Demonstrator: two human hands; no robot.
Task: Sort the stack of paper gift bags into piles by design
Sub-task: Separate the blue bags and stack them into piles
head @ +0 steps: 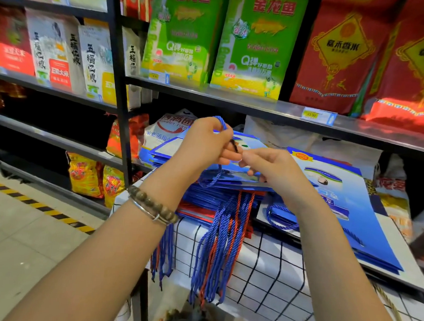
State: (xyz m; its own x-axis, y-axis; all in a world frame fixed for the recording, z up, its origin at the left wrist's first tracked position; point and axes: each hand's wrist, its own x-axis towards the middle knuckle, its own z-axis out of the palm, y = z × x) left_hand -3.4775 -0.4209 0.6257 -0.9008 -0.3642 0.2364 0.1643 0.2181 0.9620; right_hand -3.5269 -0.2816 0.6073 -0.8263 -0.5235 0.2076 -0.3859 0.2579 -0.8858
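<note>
Checked cloth: bag stack flat, handles nearward; L hand pinches blue cord; R hand grip unclear.

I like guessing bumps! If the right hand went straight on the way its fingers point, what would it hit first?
Probably the left hand, which pinches a blue cord handle. The right hand points left at it, fingertips almost touching, though depth is hard to judge.

A blue twisted cord handle is pinched in the fingers of the left hand above a stack of blue paper gift bags on the checked-cloth tabletop. The top bag is held at its edge by the right hand.
</note>
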